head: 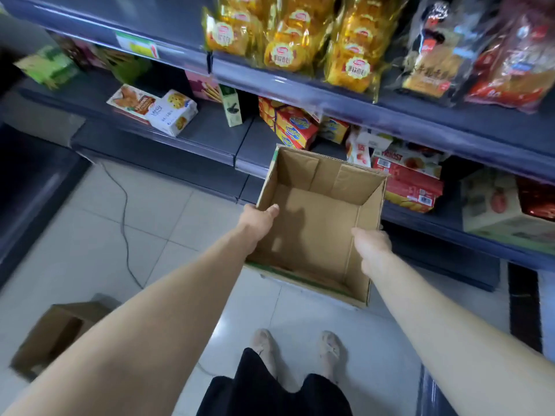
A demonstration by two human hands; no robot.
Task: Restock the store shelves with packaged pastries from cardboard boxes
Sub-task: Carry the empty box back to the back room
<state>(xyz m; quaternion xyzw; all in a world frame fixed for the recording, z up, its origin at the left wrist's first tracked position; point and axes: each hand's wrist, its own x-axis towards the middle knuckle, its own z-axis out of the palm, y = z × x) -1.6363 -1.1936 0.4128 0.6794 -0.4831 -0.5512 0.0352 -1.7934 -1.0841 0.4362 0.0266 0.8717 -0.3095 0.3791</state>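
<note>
The cardboard box (315,235) is open at the top and empty, and is held in front of the lower shelves (210,136). The left hand (259,217) grasps its left wall, thumb inside. The right hand (372,244) grasps its right wall. Packaged pastries (288,40) sit on the upper shelf (300,85).

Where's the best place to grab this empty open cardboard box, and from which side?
Take the cardboard box by the top edges of its two opposite side walls, one hand from each side. It is open-topped and empty, so both rims are free to hook over. The left hand and right hand hold it so.
</note>
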